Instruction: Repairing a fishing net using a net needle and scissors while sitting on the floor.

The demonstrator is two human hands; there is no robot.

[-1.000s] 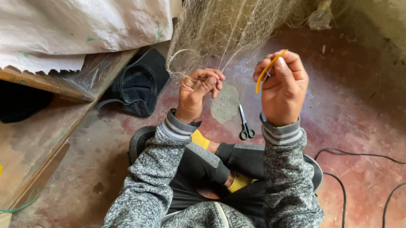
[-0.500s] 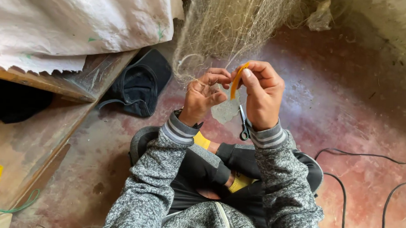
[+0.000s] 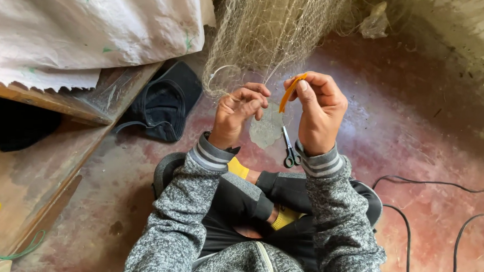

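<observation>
Nearest the camera, the person's grey knit sleeves [image 3: 195, 215] ran up from six o'clock, over crossed legs in dark trousers with yellow socks [image 3: 238, 167] showing. Just beyond the knees, a pair of scissors [image 3: 290, 149] lay on the reddish floor [image 3: 417, 116], blades pointing toward twelve o'clock, between the two wrists and a little nearer the right one.

The left hand [image 3: 237, 111] had its fingers curled together, pinching a gathered strand of the pale fishing net [image 3: 268, 34]; exactly which meshes it held was hard to tell, the twine being so fine. The right hand [image 3: 319, 112] had thumb and forefinger pressed onto the orange netting needle [image 3: 288, 92], a thin flat strip. The needle's long axis ran from about seven o'clock up to one o'clock, its upper end at the right fingertips and its lower end pointing down toward the gap between the hands. It lay at three o'clock from the left hand's fingers, just beside them, so the right hand was the nearer one.

Farther off, the net hung down from twelve o'clock in a fine, pale, bunched drape. At ten o'clock a dark cap [image 3: 164, 102] lay on the floor beside a wooden plank [image 3: 51, 155], with a white woven sack [image 3: 83, 26] above it. Black cables [image 3: 441, 185] curved across at four o'clock.
</observation>
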